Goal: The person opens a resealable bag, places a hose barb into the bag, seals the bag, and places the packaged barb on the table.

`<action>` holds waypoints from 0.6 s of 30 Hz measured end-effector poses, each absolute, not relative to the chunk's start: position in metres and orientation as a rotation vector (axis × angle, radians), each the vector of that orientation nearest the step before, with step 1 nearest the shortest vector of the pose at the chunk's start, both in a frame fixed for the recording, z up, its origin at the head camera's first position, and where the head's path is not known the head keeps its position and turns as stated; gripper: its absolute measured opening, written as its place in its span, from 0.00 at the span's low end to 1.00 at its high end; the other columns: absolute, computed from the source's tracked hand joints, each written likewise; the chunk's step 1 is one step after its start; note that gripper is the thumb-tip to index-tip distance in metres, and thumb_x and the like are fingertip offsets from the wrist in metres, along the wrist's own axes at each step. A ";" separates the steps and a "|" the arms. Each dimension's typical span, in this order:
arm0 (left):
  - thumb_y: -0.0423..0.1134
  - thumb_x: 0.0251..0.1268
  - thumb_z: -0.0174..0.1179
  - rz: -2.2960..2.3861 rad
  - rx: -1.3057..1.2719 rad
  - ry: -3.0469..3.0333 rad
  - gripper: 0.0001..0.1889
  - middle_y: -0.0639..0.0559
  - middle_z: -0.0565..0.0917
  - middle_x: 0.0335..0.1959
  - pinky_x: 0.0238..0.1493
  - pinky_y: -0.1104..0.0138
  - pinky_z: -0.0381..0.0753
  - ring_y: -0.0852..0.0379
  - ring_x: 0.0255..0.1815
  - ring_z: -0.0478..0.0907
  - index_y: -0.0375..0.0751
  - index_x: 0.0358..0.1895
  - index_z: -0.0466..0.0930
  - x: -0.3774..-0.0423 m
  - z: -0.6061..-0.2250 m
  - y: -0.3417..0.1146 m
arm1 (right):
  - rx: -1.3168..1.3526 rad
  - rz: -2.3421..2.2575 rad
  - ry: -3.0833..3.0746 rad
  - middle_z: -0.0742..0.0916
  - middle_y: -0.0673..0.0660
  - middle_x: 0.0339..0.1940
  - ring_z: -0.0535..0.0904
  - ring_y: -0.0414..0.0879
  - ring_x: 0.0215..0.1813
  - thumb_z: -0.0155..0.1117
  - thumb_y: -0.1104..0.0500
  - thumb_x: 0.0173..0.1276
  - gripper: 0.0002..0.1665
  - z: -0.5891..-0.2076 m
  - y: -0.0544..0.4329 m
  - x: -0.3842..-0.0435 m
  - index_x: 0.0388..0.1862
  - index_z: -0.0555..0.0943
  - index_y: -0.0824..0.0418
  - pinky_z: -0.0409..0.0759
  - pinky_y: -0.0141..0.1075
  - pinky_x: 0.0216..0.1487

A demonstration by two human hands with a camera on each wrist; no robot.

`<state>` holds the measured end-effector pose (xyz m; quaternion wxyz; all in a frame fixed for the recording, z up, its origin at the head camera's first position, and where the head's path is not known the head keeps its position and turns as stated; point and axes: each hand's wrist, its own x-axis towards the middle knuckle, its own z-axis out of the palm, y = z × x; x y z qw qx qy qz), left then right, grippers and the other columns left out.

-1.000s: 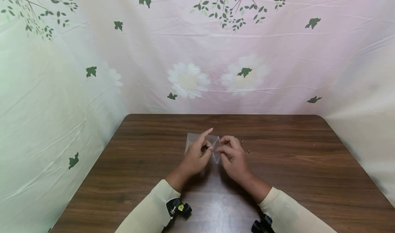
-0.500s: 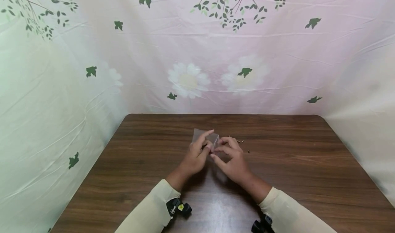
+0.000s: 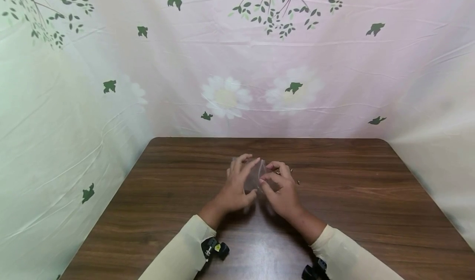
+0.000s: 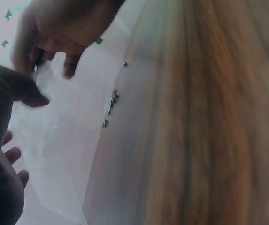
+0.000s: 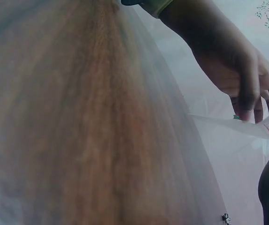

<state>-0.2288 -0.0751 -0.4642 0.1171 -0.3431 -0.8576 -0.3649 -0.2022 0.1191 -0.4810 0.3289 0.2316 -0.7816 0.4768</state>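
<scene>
A clear plastic zip bag (image 3: 252, 182) is between the two hands over the middle of the table. My right hand (image 3: 282, 191) pinches its edge between thumb and forefinger. My left hand (image 3: 234, 186) lies along the bag's other side, fingers extended and thumb spread apart from them. In the right wrist view, the left hand's fingers hang at the film of the bag (image 5: 233, 124), and a red line shows near its mouth. Several small shiny metal pieces (image 4: 111, 102) lie on the table beyond the right hand, partly hidden behind it in the head view.
The dark wood-grain table (image 3: 167, 181) has rounded far corners. A pale printed cloth (image 3: 252, 65) with leaves and daisies hangs behind it and along both sides. Each sleeved wrist wears a small black camera (image 3: 222, 250).
My left hand has gone from pinching the bag to spreading its fingers and thumb. The right hand has shifted its pinch on the bag's edge, its fingertips drawing closer together.
</scene>
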 end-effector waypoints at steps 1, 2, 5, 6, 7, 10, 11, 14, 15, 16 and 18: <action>0.36 0.54 0.76 -1.033 -1.017 -2.521 0.53 0.40 0.58 0.86 0.74 0.36 0.61 0.37 0.84 0.57 0.45 0.87 0.61 -0.229 -0.465 -0.075 | 0.604 1.272 -2.049 0.84 0.65 0.57 0.77 0.59 0.62 0.76 0.74 0.63 0.08 -0.481 0.119 -0.202 0.34 0.91 0.62 0.74 0.41 0.62; 0.39 0.52 0.79 -1.004 -1.034 -2.527 0.56 0.40 0.54 0.89 0.74 0.34 0.59 0.36 0.86 0.54 0.44 0.87 0.59 -0.229 -0.466 -0.075 | 0.600 1.293 -2.055 0.84 0.65 0.59 0.75 0.59 0.63 0.76 0.73 0.64 0.07 -0.481 0.119 -0.201 0.34 0.91 0.62 0.72 0.44 0.64; 0.45 0.48 0.87 -0.909 -1.058 -2.541 0.66 0.41 0.51 0.91 0.77 0.26 0.52 0.35 0.90 0.49 0.40 0.89 0.53 -0.229 -0.467 -0.074 | 0.602 1.334 -2.062 0.83 0.65 0.62 0.73 0.59 0.65 0.76 0.71 0.66 0.08 -0.479 0.118 -0.201 0.34 0.91 0.60 0.70 0.52 0.64; 0.47 0.47 0.88 -0.872 -1.050 -2.546 0.68 0.42 0.53 0.91 0.78 0.26 0.52 0.36 0.90 0.50 0.40 0.89 0.52 -0.229 -0.467 -0.073 | 0.604 1.352 -2.064 0.83 0.65 0.62 0.72 0.58 0.66 0.75 0.71 0.66 0.08 -0.479 0.118 -0.201 0.34 0.91 0.59 0.69 0.52 0.64; 0.48 0.46 0.89 -0.838 -1.039 -2.545 0.69 0.42 0.56 0.90 0.79 0.27 0.52 0.37 0.90 0.51 0.39 0.89 0.52 -0.229 -0.466 -0.072 | 0.607 1.369 -2.063 0.83 0.65 0.63 0.72 0.58 0.66 0.75 0.71 0.66 0.08 -0.479 0.118 -0.201 0.34 0.91 0.59 0.68 0.52 0.64; 0.52 0.50 0.86 -0.737 -0.991 -2.532 0.65 0.43 0.66 0.85 0.80 0.30 0.53 0.41 0.86 0.60 0.40 0.88 0.55 -0.228 -0.466 -0.068 | 0.605 1.442 -2.069 0.82 0.65 0.64 0.70 0.57 0.68 0.74 0.70 0.68 0.08 -0.480 0.118 -0.200 0.34 0.90 0.57 0.66 0.49 0.66; 0.52 0.51 0.85 -0.715 -0.977 -2.523 0.62 0.43 0.70 0.82 0.81 0.31 0.53 0.42 0.84 0.64 0.40 0.87 0.57 -0.228 -0.466 -0.067 | 0.601 1.470 -2.072 0.81 0.65 0.65 0.69 0.55 0.68 0.74 0.70 0.68 0.08 -0.480 0.118 -0.200 0.35 0.90 0.57 0.65 0.47 0.66; 0.54 0.53 0.81 -0.694 -0.949 -2.514 0.56 0.44 0.76 0.74 0.82 0.34 0.55 0.45 0.77 0.72 0.42 0.85 0.63 -0.227 -0.467 -0.065 | 0.593 1.544 -2.080 0.80 0.64 0.66 0.67 0.53 0.69 0.73 0.70 0.69 0.08 -0.481 0.118 -0.199 0.35 0.90 0.56 0.66 0.41 0.65; 0.54 0.53 0.80 -0.695 -0.946 -2.516 0.54 0.45 0.78 0.73 0.82 0.35 0.56 0.46 0.75 0.73 0.42 0.83 0.65 -0.227 -0.467 -0.065 | 0.594 1.554 -2.079 0.80 0.64 0.67 0.67 0.52 0.70 0.73 0.70 0.69 0.08 -0.481 0.118 -0.199 0.35 0.90 0.56 0.67 0.39 0.64; 0.54 0.54 0.79 -0.701 -0.943 -2.520 0.52 0.45 0.79 0.71 0.82 0.35 0.56 0.46 0.74 0.74 0.42 0.82 0.66 -0.227 -0.467 -0.064 | 0.596 1.560 -2.078 0.80 0.64 0.67 0.66 0.52 0.70 0.74 0.70 0.69 0.08 -0.481 0.118 -0.199 0.36 0.91 0.56 0.67 0.38 0.63; 0.54 0.55 0.78 -0.714 -0.944 -2.534 0.50 0.45 0.79 0.70 0.82 0.34 0.57 0.46 0.72 0.75 0.43 0.81 0.67 -0.226 -0.468 -0.064 | 0.603 1.565 -2.071 0.79 0.64 0.67 0.67 0.53 0.70 0.74 0.70 0.68 0.09 -0.481 0.118 -0.199 0.36 0.91 0.57 0.68 0.36 0.62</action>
